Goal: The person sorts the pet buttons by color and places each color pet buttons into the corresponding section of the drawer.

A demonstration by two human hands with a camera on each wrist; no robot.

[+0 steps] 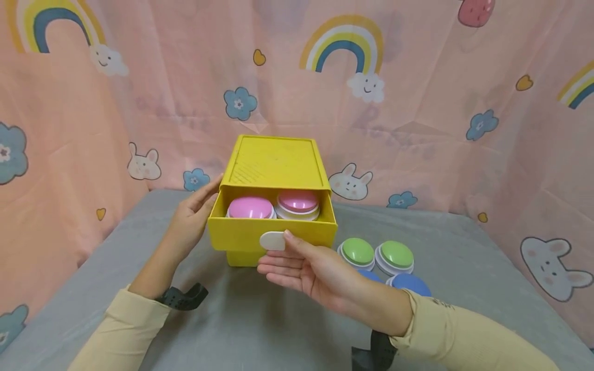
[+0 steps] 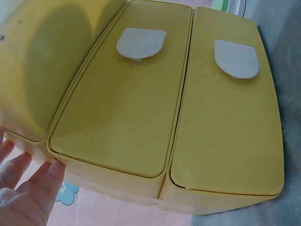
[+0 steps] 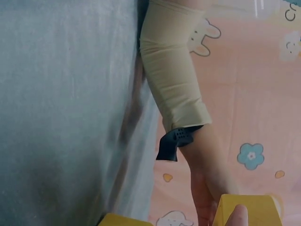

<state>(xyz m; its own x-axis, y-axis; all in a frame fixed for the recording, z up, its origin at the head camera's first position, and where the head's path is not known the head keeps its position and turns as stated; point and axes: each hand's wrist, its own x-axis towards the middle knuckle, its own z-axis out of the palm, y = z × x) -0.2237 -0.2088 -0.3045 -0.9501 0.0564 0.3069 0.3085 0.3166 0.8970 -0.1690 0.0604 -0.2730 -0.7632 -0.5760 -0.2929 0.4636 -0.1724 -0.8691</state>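
A yellow drawer box point(image 1: 278, 161) stands with its top drawer point(image 1: 232, 234) pulled out. Inside the drawer sit two pink round-topped buttons with white bases, one being the left pink button point(image 1: 250, 207). My right hand point(image 1: 320, 273) pinches the drawer's white handle point(image 1: 271, 240), thumb on top and straight fingers beneath. Against the box's left side rests my left hand point(image 1: 187, 221), its fingers extended. In the left wrist view, fingertips point(image 2: 55, 172) touch the box's side. That view also shows two closed drawers, including the middle drawer point(image 2: 117, 103), with white handles.
Right of the box, two green buttons, such as the left green button point(image 1: 358, 251), lie on the grey cloth point(image 1: 464, 257). Nearer are two blue buttons, one the right blue button point(image 1: 410, 283), partly hidden by my right forearm. A pink patterned curtain point(image 1: 287, 67) hangs behind.
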